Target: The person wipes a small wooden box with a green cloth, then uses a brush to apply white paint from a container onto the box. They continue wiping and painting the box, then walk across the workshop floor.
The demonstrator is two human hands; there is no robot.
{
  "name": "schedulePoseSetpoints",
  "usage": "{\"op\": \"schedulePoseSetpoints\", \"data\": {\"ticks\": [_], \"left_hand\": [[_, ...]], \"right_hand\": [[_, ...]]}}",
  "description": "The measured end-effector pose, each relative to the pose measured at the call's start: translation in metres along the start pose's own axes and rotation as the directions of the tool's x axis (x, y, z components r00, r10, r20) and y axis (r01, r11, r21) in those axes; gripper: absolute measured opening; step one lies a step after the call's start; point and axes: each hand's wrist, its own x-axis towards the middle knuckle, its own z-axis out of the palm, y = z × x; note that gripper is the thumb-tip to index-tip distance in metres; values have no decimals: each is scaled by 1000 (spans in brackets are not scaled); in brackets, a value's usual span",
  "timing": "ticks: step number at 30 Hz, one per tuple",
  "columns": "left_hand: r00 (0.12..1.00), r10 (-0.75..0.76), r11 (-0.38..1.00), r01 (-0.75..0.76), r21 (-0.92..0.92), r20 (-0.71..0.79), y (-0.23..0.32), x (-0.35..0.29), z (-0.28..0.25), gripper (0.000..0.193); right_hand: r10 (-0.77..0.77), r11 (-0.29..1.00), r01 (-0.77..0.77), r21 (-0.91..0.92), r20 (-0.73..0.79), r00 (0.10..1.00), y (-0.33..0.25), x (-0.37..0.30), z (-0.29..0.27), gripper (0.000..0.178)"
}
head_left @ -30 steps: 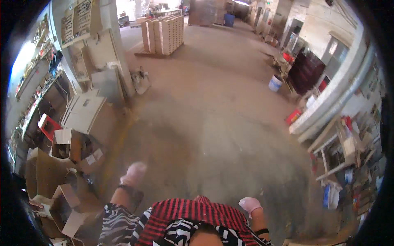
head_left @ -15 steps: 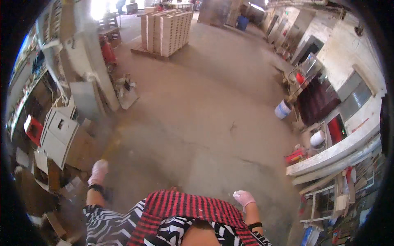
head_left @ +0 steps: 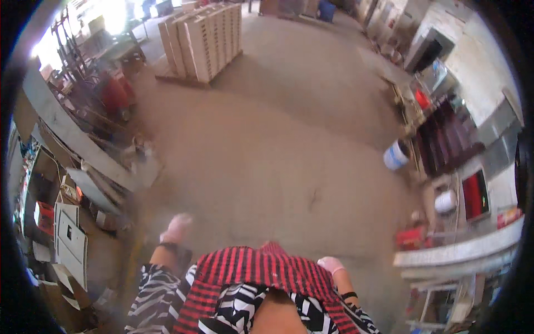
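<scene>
My left hand (head_left: 176, 228), in a thin pale pink glove with a dark band at the wrist, swings out ahead of my body. It is smeared by motion, and I see no object in it. My right hand (head_left: 330, 264), in the same kind of glove, hangs close beside the red-and-black striped apron (head_left: 250, 267) on my front. Its fingers are partly hidden and too small to make out. Below both hands lies the dusty concrete floor (head_left: 278, 161).
A wooden pallet (head_left: 183, 79) bears tall stacks of pale panels (head_left: 208, 42) ahead on the left. Boards and a white panel (head_left: 70, 236) lean along the left side. On the right stand a white-and-blue bucket (head_left: 395, 156), a dark red slatted piece (head_left: 448, 136) and a long pale ledge (head_left: 456, 247).
I have moved forward over the floor; the pallet stack looks larger, and the bucket sits farther right. My left hand has swung inward, and my right hand sits closer against the apron.
</scene>
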Motion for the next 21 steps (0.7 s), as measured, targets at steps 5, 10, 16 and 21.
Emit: {"op": "schedulePoseSetpoints", "data": {"ticks": [5,10,16,21], "left_hand": [[746,-563,674,664,-323,357,-48,-3,13,33],[498,-777,420,865,-273,384,-62,101,-128,30],[853,-492,737,514,-440,174,-129,369,-98,29],[963,-226,634,262,-728,149,-49,662,-200,36]], "right_hand": [[92,993,-90,-75,24,995,13,42,-201,39],[264,938,-249,-240,32,964,78,154,-338,38],[53,981,53,187,-521,852,72,318,-379,8],[149,905,-40,423,-228,962,75,458,-462,9]]}}
